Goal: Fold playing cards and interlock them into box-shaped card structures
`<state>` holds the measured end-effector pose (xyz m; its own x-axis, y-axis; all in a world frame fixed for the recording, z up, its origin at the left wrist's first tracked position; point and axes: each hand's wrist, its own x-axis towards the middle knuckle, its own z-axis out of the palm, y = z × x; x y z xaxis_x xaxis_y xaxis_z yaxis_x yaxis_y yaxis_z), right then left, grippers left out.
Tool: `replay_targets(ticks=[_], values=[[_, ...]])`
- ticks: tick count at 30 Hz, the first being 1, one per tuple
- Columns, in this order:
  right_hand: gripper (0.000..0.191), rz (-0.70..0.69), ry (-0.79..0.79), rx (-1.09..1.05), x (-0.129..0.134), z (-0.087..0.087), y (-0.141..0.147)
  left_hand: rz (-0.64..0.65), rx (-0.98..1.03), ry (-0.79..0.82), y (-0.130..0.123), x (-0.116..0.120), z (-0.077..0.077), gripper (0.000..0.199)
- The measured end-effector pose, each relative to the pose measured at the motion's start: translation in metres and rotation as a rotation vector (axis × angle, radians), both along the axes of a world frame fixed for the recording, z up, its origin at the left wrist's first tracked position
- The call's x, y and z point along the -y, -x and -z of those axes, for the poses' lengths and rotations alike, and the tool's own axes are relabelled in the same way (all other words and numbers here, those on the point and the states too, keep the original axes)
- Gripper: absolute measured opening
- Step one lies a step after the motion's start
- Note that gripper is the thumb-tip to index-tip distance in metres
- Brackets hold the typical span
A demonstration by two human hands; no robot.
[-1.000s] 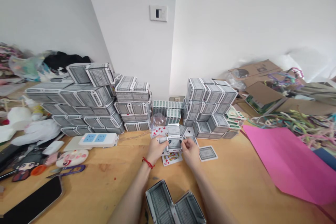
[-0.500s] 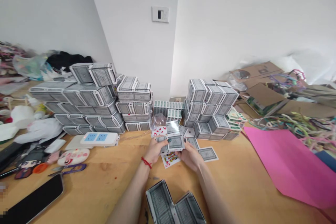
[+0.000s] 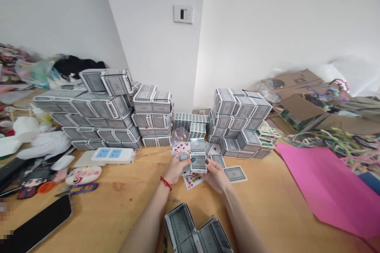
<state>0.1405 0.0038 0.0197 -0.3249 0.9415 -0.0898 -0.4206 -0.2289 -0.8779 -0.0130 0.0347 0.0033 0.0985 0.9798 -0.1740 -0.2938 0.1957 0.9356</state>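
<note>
In the head view both hands hold a playing-card piece [image 3: 198, 163] with grey patterned backs, a flap rising at its far side. My left hand [image 3: 174, 170], a red cord at its wrist, grips the piece's left part with the thumb on top. My right hand [image 3: 216, 175] pinches its right edge; some of its fingers are hidden underneath. Beneath and around the hands lie loose cards: a face card with hearts [image 3: 193, 181], a red heart card [image 3: 181, 147] and a face-down card [image 3: 235, 174]. Nearer to me, between the forearms, stands an open box shape of folded cards [image 3: 197, 231].
Stacked card blocks stand left [image 3: 113, 106] and right [image 3: 227, 102], with green-white card packs [image 3: 197, 129] between them. A power strip [image 3: 113, 155], scissors [image 3: 78, 189] and a phone [image 3: 41, 225] lie left. Right are pink paper [image 3: 323, 189], cords [image 3: 326, 144] and cardboard [image 3: 299, 110].
The card piece has tilted slightly between my hands, its far flap now standing more upright. My hands have barely shifted, and the view has moved a little.
</note>
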Motion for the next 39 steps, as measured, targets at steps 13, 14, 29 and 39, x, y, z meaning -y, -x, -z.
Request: replay_targets(ticks=[13, 14, 29, 39], values=[[0.024, 0.116, -0.007, -0.011, -0.005, 0.017, 0.004, -0.046, -0.109, -0.023, 0.0, -0.002, 0.006, 0.024], [0.023, 0.118, -0.008, -0.025, -0.005, 0.017, 0.004, -0.039, -0.105, -0.024, -0.001, -0.002, 0.006, 0.023], [0.031, 0.148, 0.078, -0.106, -0.003, 0.012, 0.008, 0.082, 0.055, 0.024, -0.008, 0.01, -0.005, 0.025], [0.036, 0.394, -0.052, 0.223, -0.005, 0.024, 0.01, 0.011, -0.06, -0.036, -0.011, 0.008, -0.001, 0.017]])
